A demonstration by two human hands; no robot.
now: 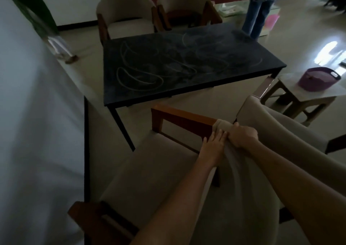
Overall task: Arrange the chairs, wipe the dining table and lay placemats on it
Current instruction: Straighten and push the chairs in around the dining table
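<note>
Right now both hands meet on the curved backrest of the beige upholstered chair with wooden arms (149, 170): right hand (241, 137) curled over its top edge, left hand (213, 145) flat beside it. The chalk-marked black rectangular dining table (187, 61) lies straight ahead of the grip, its long side facing the chair, 2 matching chairs beyond.

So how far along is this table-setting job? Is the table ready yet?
Early days. Two chairs already stand at the far side of the dining table. In hand: the left hand rests on, and the right hand grips, the backrest of a near chair, not yet pushed in. Left: the tabletop shows pale swirl marks, so wiping remains; no placemats are on it.
</note>
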